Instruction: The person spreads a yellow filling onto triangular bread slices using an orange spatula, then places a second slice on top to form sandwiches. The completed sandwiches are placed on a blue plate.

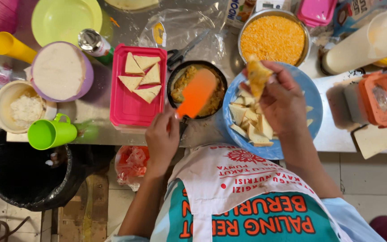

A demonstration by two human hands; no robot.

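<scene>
While my left hand [162, 139] gripped the orange spatula [196, 94] over the filling bowl [196, 89], my right hand's [283, 101] fingers pinched a filled bread triangle [257, 77] above the blue plate [312, 96], catching crumbs.

A steel worktable [337, 134] carries a pink tray [133, 110] of triangular pastries, a black pan [175, 76] of filling, a blue plate [312, 96], a metal bowl of orange crumbs [274, 39], a green cup [50, 133] and an orange-lidded container [379, 99].
</scene>
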